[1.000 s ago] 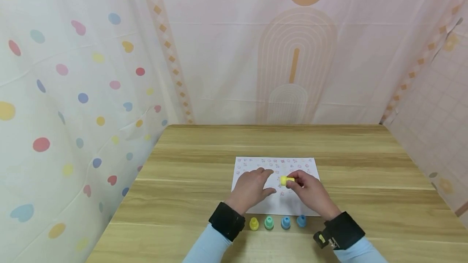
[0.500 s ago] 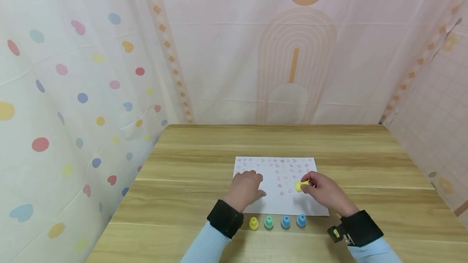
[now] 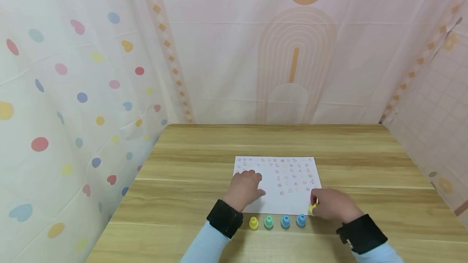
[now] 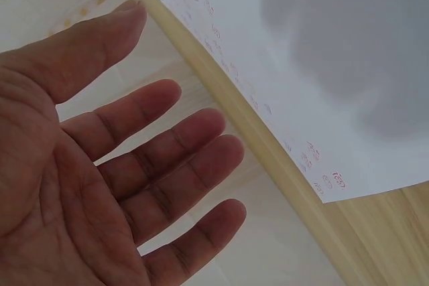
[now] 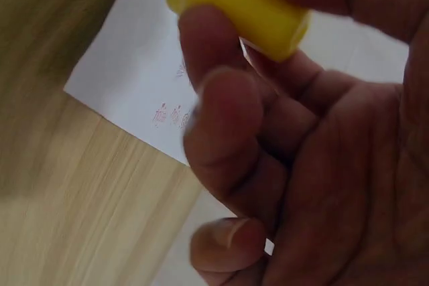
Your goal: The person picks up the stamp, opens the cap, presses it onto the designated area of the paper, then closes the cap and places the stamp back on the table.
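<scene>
My right hand [image 3: 334, 204] pinches a small yellow stamp [image 5: 248, 8] between thumb and fingers, over the near right corner of a white sheet of paper [image 3: 272, 206]. Rows of small reddish stamped marks [image 3: 287, 171] fill the sheet's far and right parts. Over the left part of the paper is my left hand [image 3: 244, 190]; in the left wrist view its fingers are spread and relaxed, holding nothing. Along the paper's near edge stand another yellow stamp [image 3: 254, 223], a green stamp [image 3: 269, 223] and two blue stamps [image 3: 285, 223].
The paper lies on a wooden table [image 3: 164, 198]. Behind the table hangs a pale curtain [image 3: 223, 52] with arch patterns, and a curtain with coloured dots [image 3: 73, 133] runs along the left side. Both wrists wear black bands [image 3: 225, 218].
My right hand has moved right and toward the table's near side, carrying the yellow stamp. My left hand shifted slightly left, then stayed still. More marks on the paper are now visible.
</scene>
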A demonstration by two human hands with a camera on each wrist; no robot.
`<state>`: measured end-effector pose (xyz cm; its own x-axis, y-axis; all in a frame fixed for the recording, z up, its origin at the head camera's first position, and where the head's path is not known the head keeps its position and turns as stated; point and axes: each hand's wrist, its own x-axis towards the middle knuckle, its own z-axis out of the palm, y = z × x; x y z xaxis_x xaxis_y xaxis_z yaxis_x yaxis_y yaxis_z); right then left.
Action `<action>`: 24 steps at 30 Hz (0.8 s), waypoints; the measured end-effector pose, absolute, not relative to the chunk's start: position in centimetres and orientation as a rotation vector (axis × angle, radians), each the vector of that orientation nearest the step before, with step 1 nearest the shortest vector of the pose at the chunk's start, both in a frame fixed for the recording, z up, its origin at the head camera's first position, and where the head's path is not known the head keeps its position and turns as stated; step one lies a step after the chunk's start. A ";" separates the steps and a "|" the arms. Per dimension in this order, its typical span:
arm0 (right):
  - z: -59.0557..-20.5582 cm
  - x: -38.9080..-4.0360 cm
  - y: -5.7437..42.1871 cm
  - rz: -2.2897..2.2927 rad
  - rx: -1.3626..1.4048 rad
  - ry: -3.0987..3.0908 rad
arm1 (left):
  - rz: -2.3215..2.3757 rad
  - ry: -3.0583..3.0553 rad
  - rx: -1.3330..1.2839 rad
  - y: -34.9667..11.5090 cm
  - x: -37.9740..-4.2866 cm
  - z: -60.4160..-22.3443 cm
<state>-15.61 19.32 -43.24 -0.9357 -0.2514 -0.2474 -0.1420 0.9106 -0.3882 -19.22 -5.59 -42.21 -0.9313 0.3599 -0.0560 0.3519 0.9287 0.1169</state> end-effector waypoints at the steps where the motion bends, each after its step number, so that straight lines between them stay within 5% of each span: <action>1: -43.4 -15.5 19.3 -0.506 -0.302 2.775 | 0.160 3.013 0.560 -5.6 -19.2 -42.2; 24: -42.8 -14.8 20.1 -0.468 -0.235 2.725 | 0.164 3.074 0.577 -6.0 -19.8 -43.1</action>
